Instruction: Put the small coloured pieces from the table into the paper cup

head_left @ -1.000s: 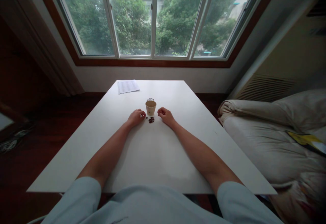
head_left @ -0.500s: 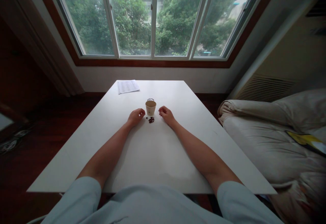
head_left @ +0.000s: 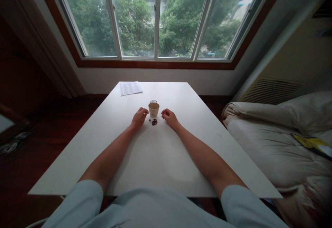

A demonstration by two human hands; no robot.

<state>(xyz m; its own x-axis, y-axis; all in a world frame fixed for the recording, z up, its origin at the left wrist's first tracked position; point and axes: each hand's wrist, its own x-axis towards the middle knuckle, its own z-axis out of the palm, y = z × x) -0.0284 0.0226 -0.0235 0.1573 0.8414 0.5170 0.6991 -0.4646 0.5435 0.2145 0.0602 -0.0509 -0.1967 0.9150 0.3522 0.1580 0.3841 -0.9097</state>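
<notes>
A small tan paper cup (head_left: 154, 112) stands upright on the white table, its dark inside facing me. Just in front of it lies a little heap of dark brown beans (head_left: 154, 122), with one apart on the left. My left hand (head_left: 139, 117) is at the cup's left side, its bent fingertips close to the wall below the rim; whether they touch is unclear. Those fingers are drawn together, and anything between them is too small to see. To the right of the cup my right hand (head_left: 169, 117) rests on the table, fingers curled in, nothing visible in them.
Printed paper sheets (head_left: 131, 88) lie at the table's far left corner. Behind the cup a thin dark ring-shaped thing (head_left: 153, 101) shows in part. The white table (head_left: 160, 162) reaches toward the window wall. A beige sofa (head_left: 259, 145) stands to the right.
My left hand has risen slightly from beside the beans toward the cup's upper left side. My right hand, the cup and the beans look much the same.
</notes>
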